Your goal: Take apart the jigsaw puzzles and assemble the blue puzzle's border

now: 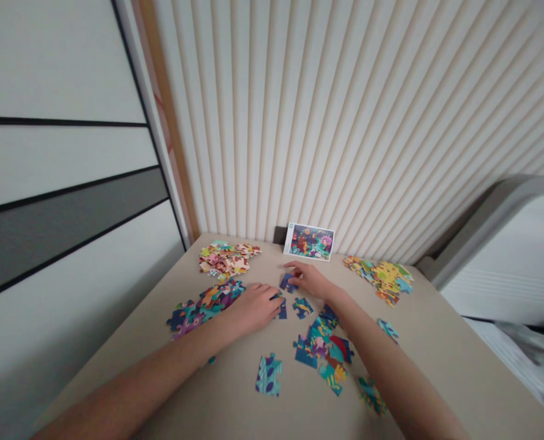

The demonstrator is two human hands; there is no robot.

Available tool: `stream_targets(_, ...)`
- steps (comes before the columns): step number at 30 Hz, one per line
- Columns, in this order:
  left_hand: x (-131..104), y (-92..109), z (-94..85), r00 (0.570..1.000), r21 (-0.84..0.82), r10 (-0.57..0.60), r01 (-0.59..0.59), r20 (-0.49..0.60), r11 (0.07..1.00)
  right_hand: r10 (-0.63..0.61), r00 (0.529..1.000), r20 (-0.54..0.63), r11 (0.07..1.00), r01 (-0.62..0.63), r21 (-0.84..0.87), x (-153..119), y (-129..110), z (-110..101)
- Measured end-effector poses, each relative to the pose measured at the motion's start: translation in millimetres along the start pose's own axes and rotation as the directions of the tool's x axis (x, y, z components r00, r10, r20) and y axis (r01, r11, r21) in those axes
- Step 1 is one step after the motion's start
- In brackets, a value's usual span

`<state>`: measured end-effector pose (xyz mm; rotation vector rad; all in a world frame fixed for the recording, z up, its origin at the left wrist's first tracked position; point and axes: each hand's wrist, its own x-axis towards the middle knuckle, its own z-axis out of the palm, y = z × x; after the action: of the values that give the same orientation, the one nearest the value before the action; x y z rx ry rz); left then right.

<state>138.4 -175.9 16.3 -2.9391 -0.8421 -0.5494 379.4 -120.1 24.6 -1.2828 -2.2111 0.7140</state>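
Note:
My left hand (261,307) rests on the table with its fingers curled over a dark blue puzzle piece (282,313), which they partly hide. Just beyond it, my right hand (311,280) holds another dark blue puzzle piece (285,282) at the thumb, its index finger stretched out above. Between the wrists lies a loose teal and yellow puzzle piece (302,307). Closer to me, beside my right forearm, several pieces form a joined puzzle section (320,345). A pale teal piece with purple ovals (268,374) sits apart at the front.
Purple and blue pieces (208,305) are heaped by my left forearm. Behind stand a pink and cream heap (224,260), a picture card (309,242) leaning on the pleated wall and a yellow heap (384,278). Loose pieces (388,330) lie right of my right forearm.

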Motion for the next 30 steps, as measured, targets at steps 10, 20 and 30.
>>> stream_targets(10,2.0,4.2,1.9,0.998,-0.062,-0.051,0.048,-0.048,0.997,-0.118,0.982,-0.151,0.917,0.049,-0.395,-35.6,-11.1,-18.1)
stream_targets(20,-2.6,1.1,7.8,0.988,-0.182,-0.151,0.142,-0.038,0.973,0.145,0.961,-0.234,0.91,-0.223,-0.351,-141.6,27.1,-30.5)
stream_targets(30,-9.3,-4.8,14.4,0.985,-0.094,-0.172,0.169,-0.024,0.981,0.202,0.918,-0.341,0.889,-0.318,-0.33,-140.9,25.2,-19.1)
